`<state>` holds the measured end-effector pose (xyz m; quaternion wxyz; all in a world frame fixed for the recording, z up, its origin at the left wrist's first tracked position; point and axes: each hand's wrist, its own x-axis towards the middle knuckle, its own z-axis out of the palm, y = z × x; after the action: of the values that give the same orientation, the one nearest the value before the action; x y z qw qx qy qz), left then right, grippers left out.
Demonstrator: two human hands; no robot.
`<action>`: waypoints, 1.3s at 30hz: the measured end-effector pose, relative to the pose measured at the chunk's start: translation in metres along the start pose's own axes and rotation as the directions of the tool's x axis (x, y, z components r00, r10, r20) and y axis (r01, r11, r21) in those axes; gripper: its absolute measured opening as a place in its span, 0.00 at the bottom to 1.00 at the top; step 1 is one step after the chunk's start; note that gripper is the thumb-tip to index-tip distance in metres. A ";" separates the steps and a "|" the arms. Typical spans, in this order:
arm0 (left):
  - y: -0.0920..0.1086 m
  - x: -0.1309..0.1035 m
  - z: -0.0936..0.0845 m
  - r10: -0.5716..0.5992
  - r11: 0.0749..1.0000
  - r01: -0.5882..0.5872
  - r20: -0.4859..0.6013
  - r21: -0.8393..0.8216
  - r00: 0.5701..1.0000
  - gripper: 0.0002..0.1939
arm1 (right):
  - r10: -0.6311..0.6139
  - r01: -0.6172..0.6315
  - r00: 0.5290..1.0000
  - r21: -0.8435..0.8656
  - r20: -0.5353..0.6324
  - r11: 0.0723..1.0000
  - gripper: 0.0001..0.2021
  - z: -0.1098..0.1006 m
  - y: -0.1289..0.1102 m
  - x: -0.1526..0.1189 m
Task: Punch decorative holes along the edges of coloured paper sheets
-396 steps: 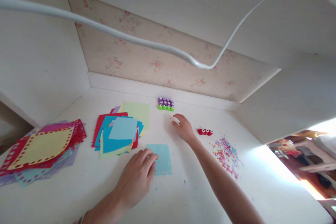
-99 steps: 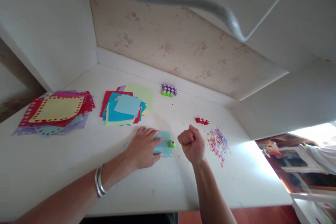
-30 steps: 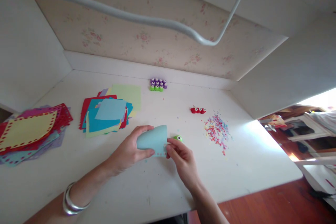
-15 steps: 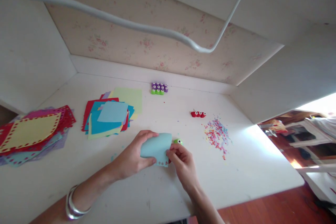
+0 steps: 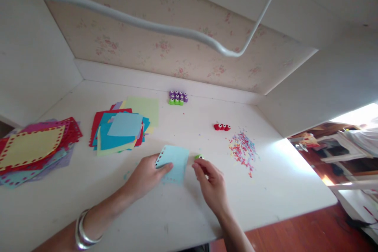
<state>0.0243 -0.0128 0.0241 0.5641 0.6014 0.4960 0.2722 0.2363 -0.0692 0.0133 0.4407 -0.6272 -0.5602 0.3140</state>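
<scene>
A light blue sheet of paper [image 5: 176, 161] is held by my left hand [image 5: 147, 177], thumb on top and fingers beneath its left edge. Small punched holes run down the left edge, and fainter ones show along the bottom. My right hand [image 5: 212, 183] is just right of the sheet, apart from it, with thumb and fingers curled together; anything between them is hidden. Right behind its fingertips sits a green craft punch [image 5: 199, 157], partly covered by the fingers; I cannot tell whether they touch.
Stacked coloured paper [image 5: 119, 141] lies left of centre, with hole-edged sheets [image 5: 32, 145] farther left. Purple and green punches [image 5: 177, 96] stand at the back, red punches [image 5: 222, 126] to the right. Punched paper bits [image 5: 243, 149] are heaped nearby. A white cable [image 5: 147, 25] crosses above.
My right hand has let go of the sheet's right edge and moved slightly right, to the green punch. The sheet, curled before, now lies flatter and turned, its left-edge holes showing.
</scene>
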 end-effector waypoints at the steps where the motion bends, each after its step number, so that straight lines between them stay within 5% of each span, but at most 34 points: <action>1: -0.001 0.001 0.000 0.024 0.997 -0.022 -0.035 0.073 0.999 0.15 | -0.036 0.032 0.998 -0.072 -0.056 0.997 0.11 -0.006 0.001 0.003; 4: -0.004 0.002 0.002 0.029 0.993 -0.021 -0.070 0.118 0.997 0.15 | -0.140 0.114 0.986 -0.240 -0.093 0.964 0.12 -0.024 0.009 0.012; 9: -0.006 0.002 0.007 -0.053 0.995 0.058 -0.065 0.078 0.996 0.18 | -0.213 0.235 0.971 -0.287 0.106 0.929 0.12 -0.033 0.020 0.021; 18: -0.007 0.000 0.007 -0.035 0.999 0.036 -0.040 0.033 0.999 0.19 | -0.127 0.157 0.976 -0.160 0.179 0.975 0.08 -0.014 0.008 0.012; 39: -0.010 -0.001 0.008 -0.005 1.000 0.006 -0.064 0.012 0.998 0.17 | -0.016 0.007 0.993 0.082 0.114 0.997 0.10 0.000 0.018 0.007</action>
<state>0.0283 -0.0179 0.0133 0.5451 0.5944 0.5169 0.2869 0.2448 -0.0623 -0.0026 0.4348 -0.5865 -0.5749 0.3693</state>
